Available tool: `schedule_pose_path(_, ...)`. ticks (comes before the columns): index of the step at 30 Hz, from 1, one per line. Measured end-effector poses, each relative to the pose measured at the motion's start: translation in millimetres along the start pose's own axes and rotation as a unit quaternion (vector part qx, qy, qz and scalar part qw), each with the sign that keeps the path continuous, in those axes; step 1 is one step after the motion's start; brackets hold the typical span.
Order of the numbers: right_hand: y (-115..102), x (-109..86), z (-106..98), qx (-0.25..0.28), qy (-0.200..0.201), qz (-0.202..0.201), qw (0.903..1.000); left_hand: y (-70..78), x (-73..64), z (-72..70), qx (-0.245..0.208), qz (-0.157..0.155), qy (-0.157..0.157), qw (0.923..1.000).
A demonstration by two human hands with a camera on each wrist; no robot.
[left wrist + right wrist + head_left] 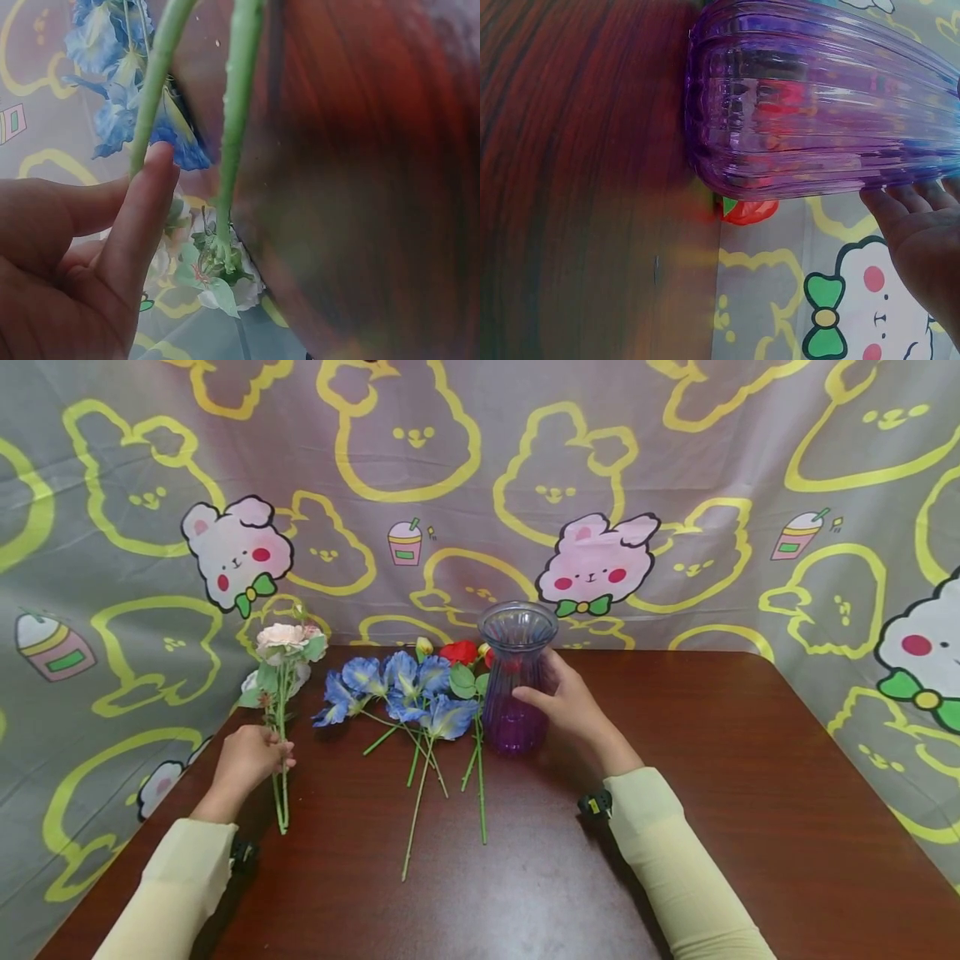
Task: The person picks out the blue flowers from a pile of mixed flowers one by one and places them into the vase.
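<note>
My left hand (247,762) pinches the green stem (154,97) of a pale pink artificial flower (281,643) at the table's left side. A second stem (238,97) runs close beside it, and white petals (247,292) show beyond. My right hand (573,714) holds a ribbed glass vase (513,710), clear at the flared rim and purple toward its base. Its thumb lies across the near side, while the other fingers are partly hidden behind the glass. The vase is upright; in the right wrist view the fingertips touch its side (817,150).
Blue artificial flowers (405,685) lie mid-table, their stems crossing toward the front. Red flowers (459,652) with green leaves (467,682) lie beside and behind the vase. The brown wooden table (712,793) ends at a patterned cloth backdrop (465,443).
</note>
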State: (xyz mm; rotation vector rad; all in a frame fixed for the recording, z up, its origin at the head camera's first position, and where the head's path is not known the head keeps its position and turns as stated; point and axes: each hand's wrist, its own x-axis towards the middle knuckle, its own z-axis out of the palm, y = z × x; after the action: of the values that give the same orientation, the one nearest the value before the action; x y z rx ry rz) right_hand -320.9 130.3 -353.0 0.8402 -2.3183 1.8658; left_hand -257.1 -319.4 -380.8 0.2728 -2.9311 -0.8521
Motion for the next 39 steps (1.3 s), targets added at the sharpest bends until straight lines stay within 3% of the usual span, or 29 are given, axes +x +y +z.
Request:
schedule_pose_path(19, 1, 0.4, 0, 0.001, -0.001, 0.002, 1.0, -7.4, 4.9, 6.0, -0.019, -0.032, -0.036, 0.9987)
schedule_pose_path(30, 1, -1.1, 0, 0.005, -0.001, 0.006, 1.0, -6.3, 10.2, 6.4, -0.001, -0.046, -0.047, 0.9978)
schedule_pose_path(39, 0, -0.7, 0, 0.008, -0.003, -0.002, 1.0, -6.3, 10.0, 2.3, 0.049, -0.016, -0.033, 0.9981)
